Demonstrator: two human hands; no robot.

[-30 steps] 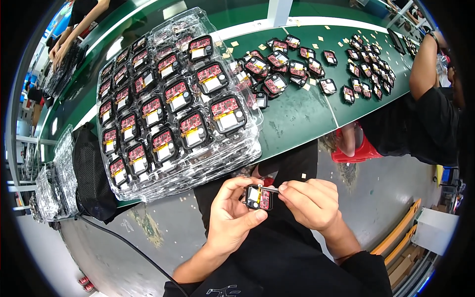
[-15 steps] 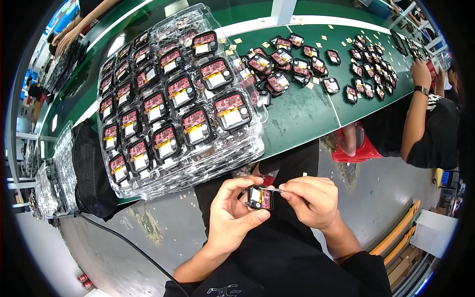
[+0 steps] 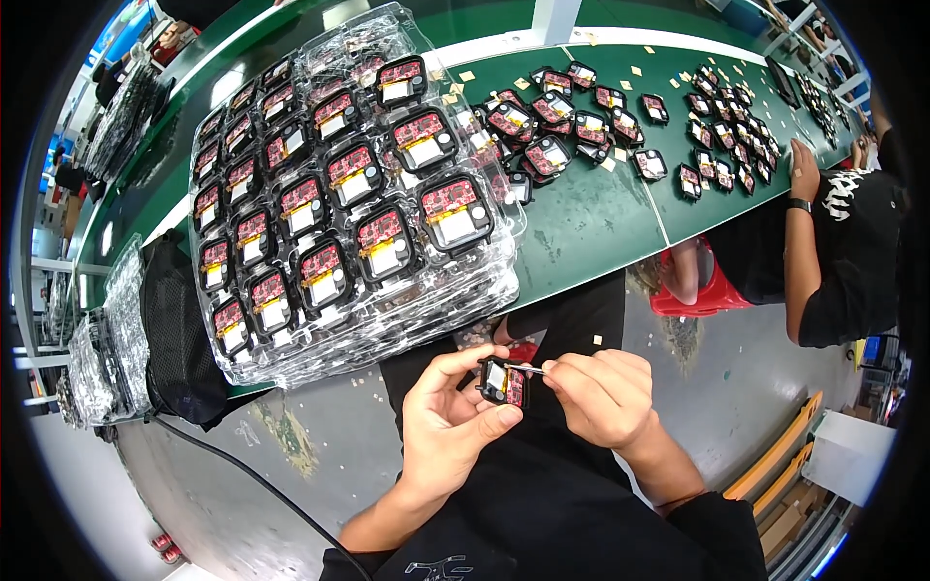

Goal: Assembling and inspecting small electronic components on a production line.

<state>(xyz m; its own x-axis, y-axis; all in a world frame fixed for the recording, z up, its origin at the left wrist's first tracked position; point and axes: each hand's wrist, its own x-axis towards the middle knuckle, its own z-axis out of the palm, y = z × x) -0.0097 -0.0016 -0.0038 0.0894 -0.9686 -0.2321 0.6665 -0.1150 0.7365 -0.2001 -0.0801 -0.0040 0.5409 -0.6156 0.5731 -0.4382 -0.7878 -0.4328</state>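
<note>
My left hand (image 3: 450, 416) grips a small device housing (image 3: 492, 395) by its edges, between thumb and fingers. The housing is black, with a red circuit board, a white block and a yellow strip inside; its open side faces up and it is slightly tilted. In my right hand (image 3: 605, 397) are thin metal tweezers (image 3: 526, 368), pinched between thumb and fingers. Their tip reaches the upper part of the housing, by the white block. Whether the tip touches a part, I cannot tell.
Ahead on the left, stacked clear plastic trays (image 3: 363, 334) hold rows of similar housings (image 3: 453, 215). Loose housings (image 3: 547, 155) lie in piles on the green table (image 3: 572, 247). Small pale squares (image 3: 467, 76) are scattered about. A co-worker (image 3: 852, 252) sits at right near a red stool (image 3: 702, 286).
Both hands have shifted slightly; the housing has moved a little left and tilted, the tweezers still at its upper part. The co-worker's arm at right has shifted, and another person's arm at upper left has gone.
</note>
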